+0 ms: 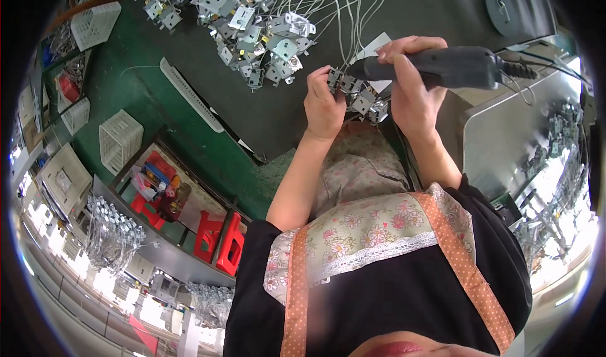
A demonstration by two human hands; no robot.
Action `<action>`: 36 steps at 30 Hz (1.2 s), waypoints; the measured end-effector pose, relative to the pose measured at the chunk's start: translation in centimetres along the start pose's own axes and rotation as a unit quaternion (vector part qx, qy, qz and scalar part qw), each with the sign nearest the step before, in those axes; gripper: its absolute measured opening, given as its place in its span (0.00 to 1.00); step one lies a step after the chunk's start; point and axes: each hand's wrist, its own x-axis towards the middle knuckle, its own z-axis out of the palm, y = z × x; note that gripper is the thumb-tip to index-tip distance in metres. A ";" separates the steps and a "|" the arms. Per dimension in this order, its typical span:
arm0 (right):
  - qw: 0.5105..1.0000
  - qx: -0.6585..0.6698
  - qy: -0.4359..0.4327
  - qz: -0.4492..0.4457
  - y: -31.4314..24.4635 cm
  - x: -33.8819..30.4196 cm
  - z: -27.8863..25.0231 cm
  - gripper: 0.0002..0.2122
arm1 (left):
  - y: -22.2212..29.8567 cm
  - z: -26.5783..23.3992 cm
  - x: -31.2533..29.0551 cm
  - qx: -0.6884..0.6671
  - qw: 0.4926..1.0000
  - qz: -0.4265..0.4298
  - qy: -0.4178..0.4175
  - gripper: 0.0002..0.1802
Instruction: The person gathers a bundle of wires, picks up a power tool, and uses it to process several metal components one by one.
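My right hand (415,95) is wrapped round a dark handheld power screwdriver (466,67), which lies nearly level with its cord leaving at the right. Its narrow end points left, close to the small metal bracket assemblies (365,100) at the table's near edge. The fingers of my left hand (324,110) are closed on one metal bracket assembly (336,79) beside that tip. Whether the tip touches it I cannot tell. Thin white wires (353,16) run away across the table from these parts. A pale flat piece (379,46) lies behind the screwdriver.
A large heap of similar bracket assemblies (243,26) lies on the dark table (435,10) at the far left. A grey disc (500,10) is at the far right. A metal tray edge (486,120) stands right. White crates (120,141) and red stools (228,243) are off left.
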 end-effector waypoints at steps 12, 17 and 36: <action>0.994 -0.048 -0.088 -0.053 1.6 -0.4 0.6 0.15 | 0.7 -0.8 0.4 0.023 0.999 -0.023 -0.026 0.21; 0.986 -0.115 -0.111 -0.039 1.4 -0.4 0.7 0.13 | 0.6 -0.6 0.3 0.034 0.999 -0.021 -0.018 0.21; 0.989 -0.147 -0.021 -0.008 3.1 2.2 1.3 0.06 | 1.7 -1.1 0.6 -0.180 0.949 -0.106 -0.235 0.29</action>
